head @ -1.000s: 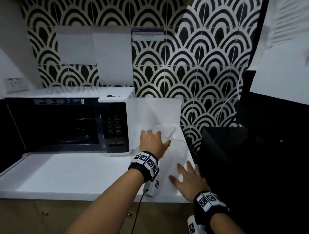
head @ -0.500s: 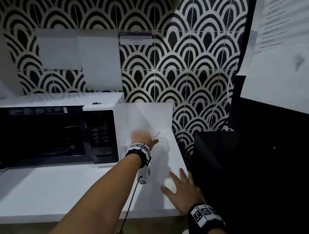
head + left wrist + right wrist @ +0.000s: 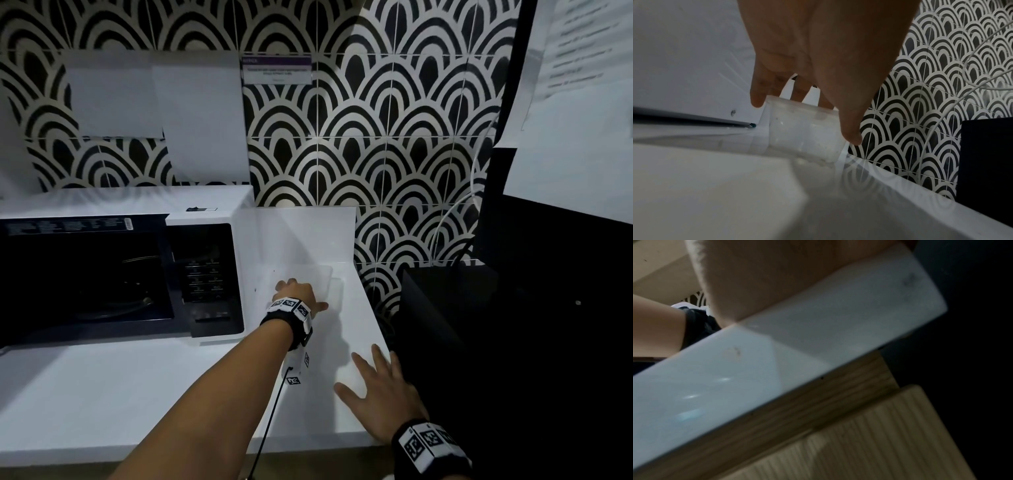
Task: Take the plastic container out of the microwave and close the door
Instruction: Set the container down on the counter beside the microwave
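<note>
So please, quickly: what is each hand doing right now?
Left hand: grips the clear plastic container on the white counter.
Right hand: open, flat on the counter.

White countertop (image 3: 144, 394) carries the white microwave (image 3: 209, 205) at the back left, the clear plastic container (image 3: 325, 281) just right of it by the tiled wall, and the right hand (image 3: 383, 397) lies flat near the front edge.
</note>
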Demonstrator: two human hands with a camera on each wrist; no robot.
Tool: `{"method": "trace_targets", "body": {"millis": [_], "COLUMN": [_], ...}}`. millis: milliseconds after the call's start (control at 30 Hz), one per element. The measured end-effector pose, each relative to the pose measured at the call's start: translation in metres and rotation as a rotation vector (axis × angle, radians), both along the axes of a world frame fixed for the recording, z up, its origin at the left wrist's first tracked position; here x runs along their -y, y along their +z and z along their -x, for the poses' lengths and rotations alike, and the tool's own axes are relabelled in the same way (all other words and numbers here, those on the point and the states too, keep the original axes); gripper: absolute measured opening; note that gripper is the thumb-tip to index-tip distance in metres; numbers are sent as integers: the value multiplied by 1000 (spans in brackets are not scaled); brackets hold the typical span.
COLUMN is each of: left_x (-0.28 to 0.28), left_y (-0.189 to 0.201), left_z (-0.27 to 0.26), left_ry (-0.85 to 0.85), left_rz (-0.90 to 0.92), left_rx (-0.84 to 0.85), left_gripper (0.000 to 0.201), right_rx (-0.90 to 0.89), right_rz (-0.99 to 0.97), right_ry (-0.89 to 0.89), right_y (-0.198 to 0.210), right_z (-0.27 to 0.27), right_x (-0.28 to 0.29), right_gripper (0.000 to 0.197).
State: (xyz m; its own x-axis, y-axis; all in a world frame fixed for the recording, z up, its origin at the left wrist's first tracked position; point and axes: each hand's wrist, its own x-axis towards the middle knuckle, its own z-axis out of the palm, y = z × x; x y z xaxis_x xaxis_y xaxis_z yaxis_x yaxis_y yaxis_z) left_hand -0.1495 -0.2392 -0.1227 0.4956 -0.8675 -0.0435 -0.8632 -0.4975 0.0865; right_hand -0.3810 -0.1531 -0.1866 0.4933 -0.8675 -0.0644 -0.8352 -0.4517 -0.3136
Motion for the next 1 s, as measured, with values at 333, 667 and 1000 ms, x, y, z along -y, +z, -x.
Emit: {"method": "trace_targets", "body": {"millis": [333,667,1000], "left_x": [-9,-9,-10], "left_y": [3,3,3], "left_z": [8,10,11], "left_ry": [9,13,27], "left_rz": [10,8,49], "left_rx": [60,113,116], "left_gripper": [75,78,83], "right_rx": [5,7,21], "right_rz": [-6,-3,8], "right_ry": [-5,-2,-14], "right_y": [1,0,-3], "right_z": [-1,-1,-1], "right_x": [0,0,2], "right_gripper": [83,83,83]}}
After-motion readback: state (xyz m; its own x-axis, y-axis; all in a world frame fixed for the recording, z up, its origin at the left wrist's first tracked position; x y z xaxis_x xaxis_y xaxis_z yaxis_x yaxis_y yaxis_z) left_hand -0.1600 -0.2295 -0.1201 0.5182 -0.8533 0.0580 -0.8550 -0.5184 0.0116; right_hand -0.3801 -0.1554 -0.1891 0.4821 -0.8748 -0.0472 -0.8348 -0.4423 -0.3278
